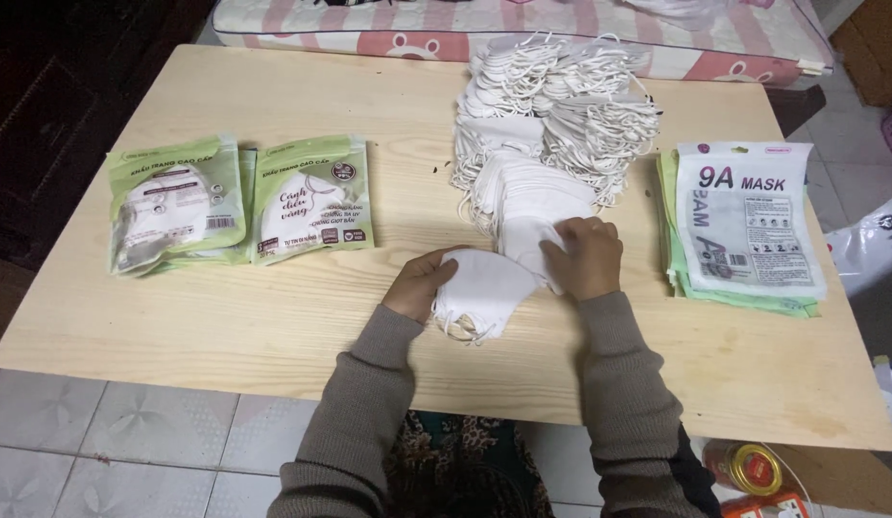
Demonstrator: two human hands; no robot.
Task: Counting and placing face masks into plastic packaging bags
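My left hand (pixel 419 284) grips a small stack of white face masks (pixel 486 290) at its left edge, just above the wooden table (pixel 273 317). My right hand (pixel 584 256) rests on the top right of that stack, fingers curled over a mask at the foot of the big pile of white masks (pixel 551 125). That pile fans out from the table's far middle towards me, ear loops sticking out all around.
Two green filled mask packets (pixel 177 203) (pixel 312 198) lie at the left. A stack of flat empty white and green bags (pixel 749 228) lies at the right. A pink striped mattress (pixel 561 29) borders the far edge. A tin can (pixel 748 467) stands on the floor at lower right.
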